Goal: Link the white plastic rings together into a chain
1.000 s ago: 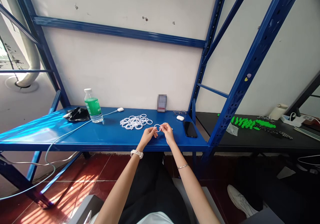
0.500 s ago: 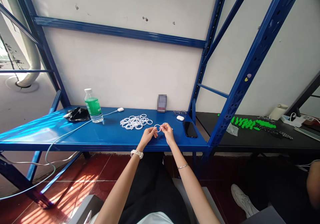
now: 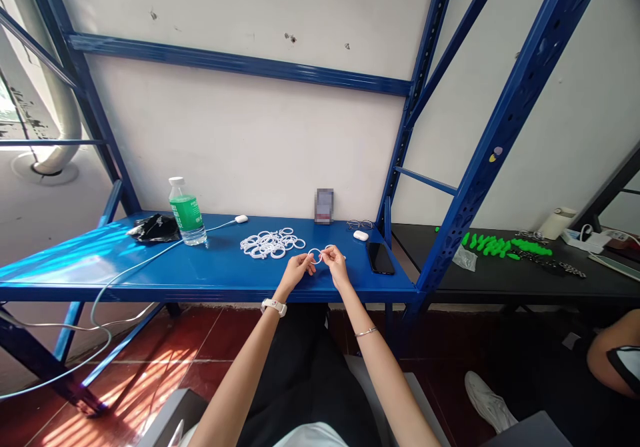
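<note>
My left hand [image 3: 297, 268] and my right hand [image 3: 336, 264] meet over the front of the blue shelf [image 3: 150, 270]. Both pinch one small white ring [image 3: 315, 255], the left on its left side, the right on its right side. Their fingers are closed on it. A pile of several more white rings [image 3: 271, 242] lies on the shelf just behind and left of my hands. I wear a white watch on the left wrist and a thin bracelet on the right.
A green-labelled water bottle [image 3: 187, 212], a black bag [image 3: 153, 228] and a white cable [image 3: 125, 270] lie at the left. A standing phone [image 3: 324, 206], glasses, an earbud case [image 3: 361, 235] and a black phone [image 3: 381, 258] are at the right. Green parts [image 3: 493, 245] lie on the neighbouring black table. Another person's knee [image 3: 613, 360] shows at lower right.
My hands keep holding the ring in the same spot. At the lower right another person's leg has come further into view and the white shoe has shifted.
</note>
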Demonstrator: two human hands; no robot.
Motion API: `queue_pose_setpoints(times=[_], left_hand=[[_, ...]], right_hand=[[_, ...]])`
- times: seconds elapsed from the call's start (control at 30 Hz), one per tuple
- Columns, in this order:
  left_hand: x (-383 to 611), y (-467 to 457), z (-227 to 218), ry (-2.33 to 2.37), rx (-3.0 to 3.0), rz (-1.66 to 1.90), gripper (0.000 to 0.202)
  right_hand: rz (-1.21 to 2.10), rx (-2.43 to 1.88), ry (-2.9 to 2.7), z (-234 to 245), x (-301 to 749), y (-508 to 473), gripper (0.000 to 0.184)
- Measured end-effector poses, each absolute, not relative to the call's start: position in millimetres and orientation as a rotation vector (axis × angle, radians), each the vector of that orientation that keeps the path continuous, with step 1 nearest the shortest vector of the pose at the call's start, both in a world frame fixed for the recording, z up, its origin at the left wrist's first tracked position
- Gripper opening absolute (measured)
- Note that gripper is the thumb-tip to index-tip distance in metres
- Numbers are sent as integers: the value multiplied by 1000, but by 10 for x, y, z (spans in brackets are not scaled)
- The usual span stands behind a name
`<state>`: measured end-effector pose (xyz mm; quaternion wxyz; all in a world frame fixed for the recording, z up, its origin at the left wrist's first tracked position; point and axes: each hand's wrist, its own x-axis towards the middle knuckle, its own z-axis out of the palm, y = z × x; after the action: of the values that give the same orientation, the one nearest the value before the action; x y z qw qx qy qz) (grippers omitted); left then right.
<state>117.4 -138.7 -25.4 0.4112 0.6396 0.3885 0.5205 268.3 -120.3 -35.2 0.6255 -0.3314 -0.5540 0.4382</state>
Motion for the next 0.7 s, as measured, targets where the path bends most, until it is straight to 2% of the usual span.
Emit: queue_pose_setpoints(times=[0.47, 0.7], left_hand=[[1162, -1384, -264, 976, 1604, 1316, 55], [1161, -1378, -263, 974, 1583, 1315, 57]], right_hand=[[1013, -747, -1271, -345, 2676, -1215, 25], [1019, -735, -1251, -354, 2662, -1194, 31]])
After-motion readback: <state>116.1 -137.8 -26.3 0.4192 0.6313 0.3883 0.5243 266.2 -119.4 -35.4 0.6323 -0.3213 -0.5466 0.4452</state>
